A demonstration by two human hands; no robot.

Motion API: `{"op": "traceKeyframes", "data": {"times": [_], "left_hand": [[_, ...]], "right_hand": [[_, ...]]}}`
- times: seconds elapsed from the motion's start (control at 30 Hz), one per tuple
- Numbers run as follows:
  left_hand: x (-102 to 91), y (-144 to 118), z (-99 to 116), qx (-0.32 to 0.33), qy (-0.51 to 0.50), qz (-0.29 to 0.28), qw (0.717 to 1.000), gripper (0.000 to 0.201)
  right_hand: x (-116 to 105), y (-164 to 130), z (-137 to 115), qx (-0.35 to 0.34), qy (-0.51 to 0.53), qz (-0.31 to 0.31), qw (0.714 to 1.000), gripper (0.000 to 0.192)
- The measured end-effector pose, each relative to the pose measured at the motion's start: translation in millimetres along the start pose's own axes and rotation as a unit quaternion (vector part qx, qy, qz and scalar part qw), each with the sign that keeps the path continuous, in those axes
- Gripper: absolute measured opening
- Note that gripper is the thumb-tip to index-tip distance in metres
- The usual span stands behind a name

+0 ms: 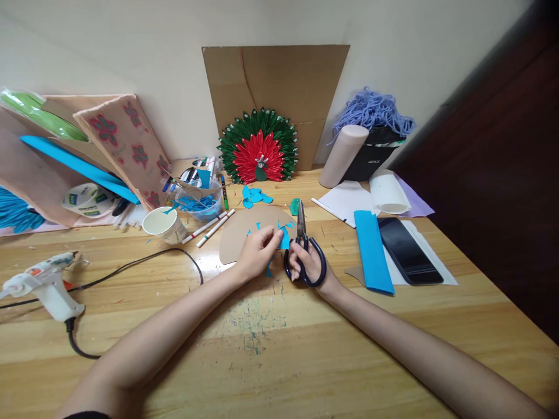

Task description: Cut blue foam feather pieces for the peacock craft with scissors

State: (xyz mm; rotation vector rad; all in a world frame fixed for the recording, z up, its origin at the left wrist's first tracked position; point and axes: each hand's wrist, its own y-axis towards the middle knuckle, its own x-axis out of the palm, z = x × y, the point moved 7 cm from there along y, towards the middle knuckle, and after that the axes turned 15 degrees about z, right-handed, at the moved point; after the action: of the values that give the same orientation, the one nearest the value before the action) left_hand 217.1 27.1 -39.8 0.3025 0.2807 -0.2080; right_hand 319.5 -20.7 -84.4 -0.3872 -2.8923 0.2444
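Blue paper scrap [283,240] sits pinched in the left hand [257,253] over a brown card semicircle [244,230] on the wooden counter [279,349]; the right hand [312,265] grips black scissors [303,247], blades pointing far.

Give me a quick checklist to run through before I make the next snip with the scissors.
1. Right hand in the scissors handles: ok.
2. Left hand pinching the blue paper: ok.
3. Left fingertips clear of the blades: cannot tell, they sit very close.
4. Blades open on the paper: cannot tell.
5. Glue gun and its cord away from the cutting spot: ok.
6. Phone out of the way: ok.
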Motion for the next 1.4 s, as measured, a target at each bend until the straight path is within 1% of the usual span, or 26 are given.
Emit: {"op": "traceKeyframes", "data": {"times": [0.07,0.13,0.23,0.33,0.4,0.47,0.53,0.57,0.63,0.67,0.7,0.8,0.9,0.97,1.0,1.13,1.27,1.4], "left_hand": [[4.1,-3.4,1.3,0.015,0.016,-0.013,1.0,0.036],[6.8,-4.9,1.1,0.021,0.021,-0.023,0.999,0.035],[8.3,-4.3,-0.6,0.014,0.006,-0.03,0.999,0.034],[9.6,-3.2,-5.6,-0.014,-0.029,-0.038,0.999,0.034],[14.2,-4.6,-10.9,-0.049,-0.06,-0.072,0.994,0.032],[19.6,-7.3,-14.6,-0.077,-0.083,-0.114,0.987,0.031],[22.5,-9.1,-15.0,-0.087,-0.092,-0.141,0.982,0.031],[22.3,-9.0,-14.1,-0.086,-0.094,-0.143,0.981,0.032],[19.3,-7.1,-11.1,-0.085,-0.101,-0.126,0.983,0.032],[16.5,-5.5,-9.5,-0.085,-0.105,-0.108,0.985,0.032],[12.9,-3.6,-7.9,-0.086,-0.109,-0.085,0.987,0.033],[-1.2,1.9,-5.0,-0.083,-0.098,0.001,0.992,0.035],[-16.9,5.7,-4.3,-0.068,-0.064,0.095,0.991,0.035],[-24.0,6.4,-4.9,-0.057,-0.051,0.14,0.987,0.035],[-25.7,6.4,-5.3,-0.054,-0.049,0.152,0.986,0.035],[-25.7,3.9,-3.7,-0.039,-0.04,0.169,0.984,0.034],[-20.1,-1.5,1.4,-0.03,-0.032,0.16,0.986,0.033],[-12.5,-5.5,-2.0,-0.071,-0.06,0.135,0.987,0.036]], "right_hand": [[2.9,-1.6,-4.7,-0.022,-0.015,-0.022,0.999,0.041],[3.1,-2.5,-6.1,-0.036,-0.033,-0.028,0.998,0.041],[-1.4,0.0,-5.0,-0.044,-0.036,-0.01,0.998,0.036],[-8.9,5.8,-4.9,-0.048,-0.011,0.021,0.999,0.032],[-12.0,8.8,-6.7,-0.055,0.002,0.028,0.998,0.031],[-12.1,10.2,-8.8,-0.059,0.009,0.02,0.998,0.031],[-11.3,10.7,-9.7,-0.055,0.008,0.014,0.998,0.032],[-11.4,11.0,-9.3,-0.048,0.008,0.016,0.999,0.033],[-10.5,11.0,-6.1,-0.014,0.024,0.016,0.999,0.039],[-8.2,10.1,-3.4,0.012,0.039,0.005,0.999,0.044],[-4.5,8.0,-0.6,0.042,0.056,-0.016,0.997,0.051],[10.9,-6.0,6.3,0.115,0.075,-0.112,0.984,0.069],[22.6,-24.9,12.0,0.15,0.05,-0.189,0.969,0.076],[27.2,-34.8,14.6,0.154,0.039,-0.214,0.964,0.077],[28.7,-38.3,15.2,0.151,0.035,-0.22,0.963,0.076],[31.5,-44.6,13.0,0.117,0.014,-0.215,0.969,0.074],[29.7,-44.4,9.2,0.096,-0.009,-0.183,0.978,0.074],[27.9,-43.8,9.0,0.086,-0.006,-0.164,0.983,0.07]]}}
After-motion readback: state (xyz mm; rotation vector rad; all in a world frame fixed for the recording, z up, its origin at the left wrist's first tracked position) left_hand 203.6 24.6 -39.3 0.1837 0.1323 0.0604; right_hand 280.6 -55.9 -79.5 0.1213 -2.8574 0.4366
